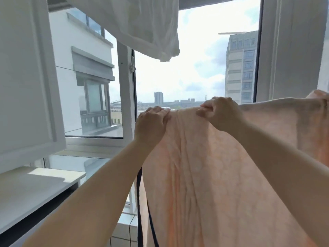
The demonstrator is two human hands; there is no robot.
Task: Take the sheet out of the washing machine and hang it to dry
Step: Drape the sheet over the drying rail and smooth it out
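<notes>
Left arm reaches up & far, left hand (151, 122) curled over the top left edge of the pink sheet (213, 175), gripping it. Right arm reaches up too, right hand (220, 113) pinches a fold at the top. Sheet hangs down in front of the open window (124, 86), a white cloth (142, 24) above.

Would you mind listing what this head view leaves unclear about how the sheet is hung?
- Rail or line under the peach sheet: covered by the fabric.
- Left hand and right hand fingertips: buried in folds.
- Sheet's lower edge: cut off by the frame's bottom.
- White cloth above: its support lies out of frame.
</notes>
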